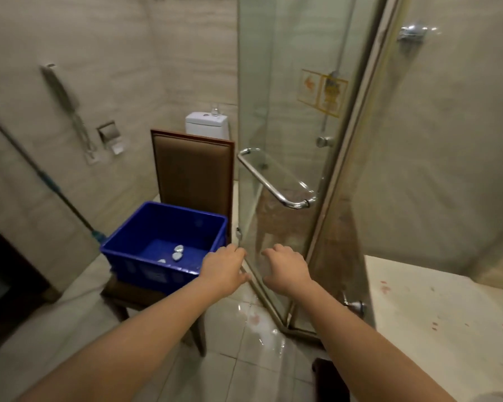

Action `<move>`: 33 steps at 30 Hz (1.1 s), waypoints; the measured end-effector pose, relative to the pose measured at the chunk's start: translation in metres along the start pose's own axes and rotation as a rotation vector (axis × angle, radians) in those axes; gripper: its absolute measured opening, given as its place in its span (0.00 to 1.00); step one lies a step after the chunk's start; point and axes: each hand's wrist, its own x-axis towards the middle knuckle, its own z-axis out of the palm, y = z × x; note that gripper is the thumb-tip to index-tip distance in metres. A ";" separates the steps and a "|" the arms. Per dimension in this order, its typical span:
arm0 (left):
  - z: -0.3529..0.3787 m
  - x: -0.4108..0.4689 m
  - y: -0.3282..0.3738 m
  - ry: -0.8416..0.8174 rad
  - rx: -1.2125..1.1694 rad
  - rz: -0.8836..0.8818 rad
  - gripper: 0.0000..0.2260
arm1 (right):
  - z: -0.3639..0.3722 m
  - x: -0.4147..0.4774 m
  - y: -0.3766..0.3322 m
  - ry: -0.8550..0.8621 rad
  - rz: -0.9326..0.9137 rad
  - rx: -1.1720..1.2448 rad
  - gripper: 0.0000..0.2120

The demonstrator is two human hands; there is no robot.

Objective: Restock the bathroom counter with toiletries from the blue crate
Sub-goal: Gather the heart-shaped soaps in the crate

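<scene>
In the blue plastic crate (134, 266), left of frame centre, lie small white wrapped toiletries (178, 252), just left of the nearer left hand (225, 269). It and the right hand (286, 266) are loosely curled and empty.

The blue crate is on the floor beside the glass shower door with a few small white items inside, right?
Not the floor: the head view shows the blue crate on the seat of a wooden chair, beside the glass shower door, with a few small white items in it.
</scene>
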 end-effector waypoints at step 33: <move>-0.019 0.020 -0.327 0.051 -0.084 -0.282 0.24 | 0.042 0.212 -0.262 -0.060 -0.256 0.009 0.27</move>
